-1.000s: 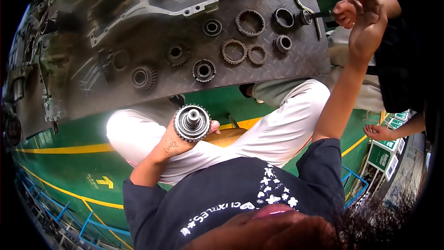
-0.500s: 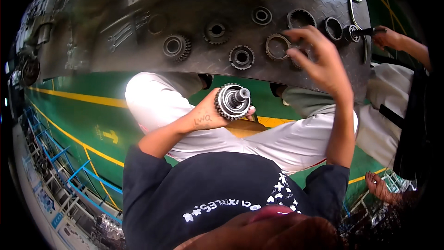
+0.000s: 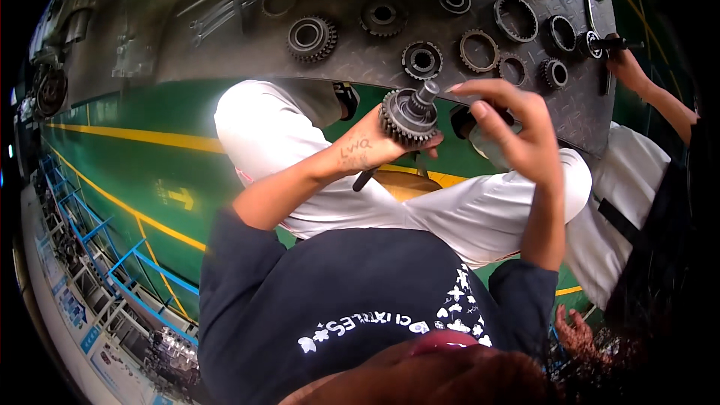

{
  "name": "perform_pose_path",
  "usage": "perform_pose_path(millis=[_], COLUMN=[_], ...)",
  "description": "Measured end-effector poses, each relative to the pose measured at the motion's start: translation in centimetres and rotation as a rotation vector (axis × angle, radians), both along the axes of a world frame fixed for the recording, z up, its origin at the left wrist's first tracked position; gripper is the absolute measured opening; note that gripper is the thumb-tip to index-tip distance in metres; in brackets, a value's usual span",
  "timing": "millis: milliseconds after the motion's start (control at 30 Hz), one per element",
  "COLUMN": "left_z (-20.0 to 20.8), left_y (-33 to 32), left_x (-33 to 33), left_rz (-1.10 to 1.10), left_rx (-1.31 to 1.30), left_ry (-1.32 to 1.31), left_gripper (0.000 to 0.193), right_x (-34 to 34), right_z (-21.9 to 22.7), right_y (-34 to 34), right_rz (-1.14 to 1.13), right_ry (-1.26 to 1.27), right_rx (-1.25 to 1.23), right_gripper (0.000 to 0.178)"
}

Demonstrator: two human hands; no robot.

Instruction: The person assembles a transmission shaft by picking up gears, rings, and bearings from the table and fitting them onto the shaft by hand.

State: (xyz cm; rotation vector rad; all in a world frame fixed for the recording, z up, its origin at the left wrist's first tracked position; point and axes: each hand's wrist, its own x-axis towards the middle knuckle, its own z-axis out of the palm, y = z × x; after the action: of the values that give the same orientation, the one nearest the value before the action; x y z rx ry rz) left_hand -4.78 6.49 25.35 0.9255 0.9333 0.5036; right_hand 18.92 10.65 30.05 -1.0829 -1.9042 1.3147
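Observation:
My left hand (image 3: 364,142) is closed around a gear shaft (image 3: 414,114), a toothed gear cluster with a bare metal tip pointing up and a rod end showing below. It is held above my lap, just off the table's near edge. My right hand (image 3: 525,131) has its thumb and forefinger apart, with nothing visible between them. Its forefinger reaches toward the shaft's tip; whether they touch I cannot tell. On the table beyond lie a toothed hub (image 3: 435,67), a toothed ring (image 3: 463,51) and a smaller ring (image 3: 502,69).
The dark metal table (image 3: 225,64) also carries a wide gear (image 3: 322,43), a bearing (image 3: 454,0), a large toothed ring (image 3: 498,19), a small gear (image 3: 554,75) and several wrenches (image 3: 217,19). At right, another person's hand (image 3: 628,71) is at a dark rod (image 3: 611,43).
My right hand has left the rings on the table and come back toward the shaft. The shaft in my left hand has tilted, its tip now pointing more upward. The view has shifted.

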Motion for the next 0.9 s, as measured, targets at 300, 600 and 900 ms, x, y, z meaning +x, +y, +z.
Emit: perform_pose_path(millis=[300, 600, 900], left_z=[-0.8, -0.3, 0.1], left_y=[-0.8, -0.8, -0.7], left_x=[-0.6, 0.1, -0.6], left_rz=[0.075, 0.109, 0.044], left_rx=[0.069, 0.041, 0.012], left_ry=[0.058, 0.045, 0.237], left_gripper=[0.030, 0.031, 0.024], right_x=[-2.7, -0.9, 11.4], right_z=[-2.3, -2.1, -1.1], right_y=[-2.9, -2.8, 5.3], right_rz=[0.042, -0.050, -0.470], right_ry=[0.013, 0.015, -0.439], right_rx=[0.187, 0.170, 0.169], right_gripper=[0.028, 0.036, 0.029])
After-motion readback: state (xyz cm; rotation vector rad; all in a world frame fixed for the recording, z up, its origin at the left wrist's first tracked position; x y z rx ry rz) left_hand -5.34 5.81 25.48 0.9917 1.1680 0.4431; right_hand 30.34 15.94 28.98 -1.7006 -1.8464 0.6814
